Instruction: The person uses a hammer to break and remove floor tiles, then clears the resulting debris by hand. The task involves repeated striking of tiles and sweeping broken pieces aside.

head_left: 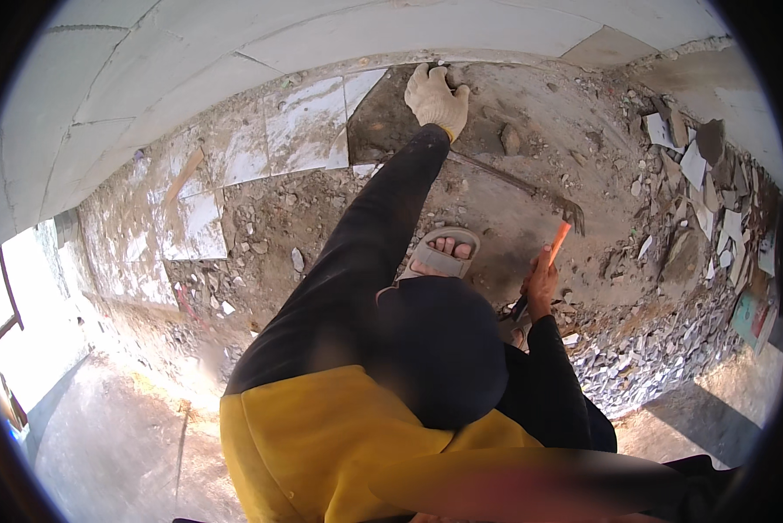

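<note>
My left hand [438,100], in a cream knitted glove, reaches far forward to the dirt at the foot of the wall. Its fingers and thumb are apart, and nothing shows held in them. A broken floor tile [306,126] lies left of it, beside a patch of dark bare soil. My bare right hand [541,283] is closed around a stick-like tool [562,237] with an orange end and a dark lower part. Between the hands, a long-handled hammer [575,213] lies on the dirt, its head near the orange end.
Broken tile pieces [695,166] are heaped at the right against the wall [391,30]. Smaller chips [662,353] spread below them. A stone [510,139] sits near the glove. My sandalled foot [444,252] stands on the dirt. Bright light enters at the left.
</note>
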